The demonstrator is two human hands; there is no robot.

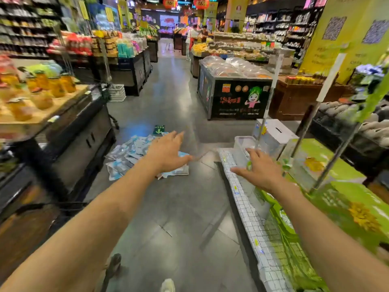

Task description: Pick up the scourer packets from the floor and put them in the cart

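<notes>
step: person is walking/reaching twd the scourer packets, nothing picked up yet, so task is looking barely begun.
left hand: stretching out fwd over the pile in view, fingers spread and straight, holding nothing; can't tell if it's touching any packet, prob still well above.
right hand: also reaching fwd, fingers spread, empty, hanging in front of the low display w/ the grid-pattern edge; contact w/ it not clear.
packets: lying in a loose overlapping heap on the grey floor, in the aisle just beside the dark produce stand on the left, near a green floor sticker.
cart: not clearly showing. dark frame at lower left could be part of it, can't say for sure.
how to do it well: crouching close first, then sliding fingers under several flat packets at once and pinching them as a stack; they're looking slippery, so squaring the stack w/ both hands before lifting is prob helping; working from the near edge so none get kicked under the stand.
count: hands 2, both empty. heap 1. packets too overlapped and blurred for exact no., many, well over ten i'm guessing. sticker 1. shoe tip 1 showing at bottom.
</notes>
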